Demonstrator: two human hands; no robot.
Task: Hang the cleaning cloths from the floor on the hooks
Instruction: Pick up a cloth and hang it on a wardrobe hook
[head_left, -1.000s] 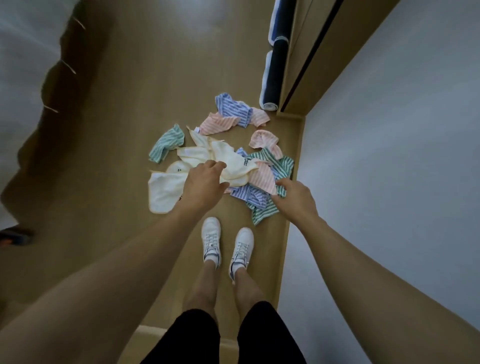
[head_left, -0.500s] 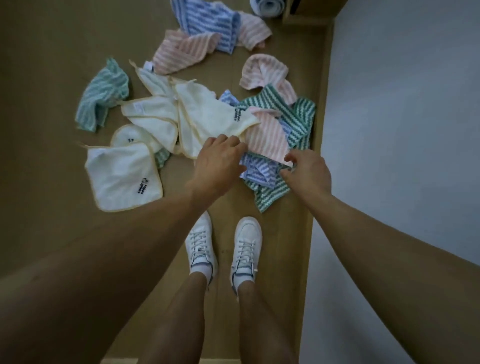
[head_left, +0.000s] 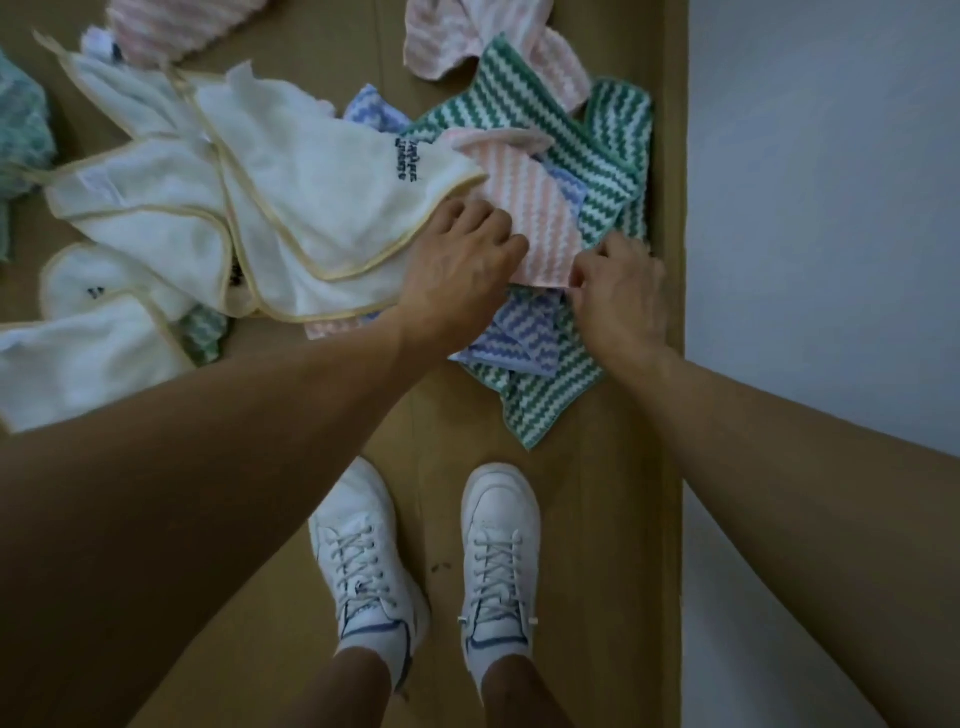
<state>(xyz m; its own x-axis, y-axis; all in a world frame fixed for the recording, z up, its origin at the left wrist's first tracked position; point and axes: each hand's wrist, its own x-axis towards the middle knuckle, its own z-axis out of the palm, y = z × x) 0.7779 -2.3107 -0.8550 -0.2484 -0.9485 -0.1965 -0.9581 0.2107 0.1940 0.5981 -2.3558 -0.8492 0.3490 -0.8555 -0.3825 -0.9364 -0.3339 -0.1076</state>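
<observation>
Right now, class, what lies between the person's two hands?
In the head view, the pink-and-white striped cloth lies between the left hand and right hand.

The white cloth (head_left: 322, 171) bears dark embroidered lettering, too blurred to read.

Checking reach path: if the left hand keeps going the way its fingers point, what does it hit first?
The left hand points up the picture, its fingers at the near edge of the pink striped cloth. It would likely meet that cloth first, then the green striped cloth. Depth is unclear.
</observation>
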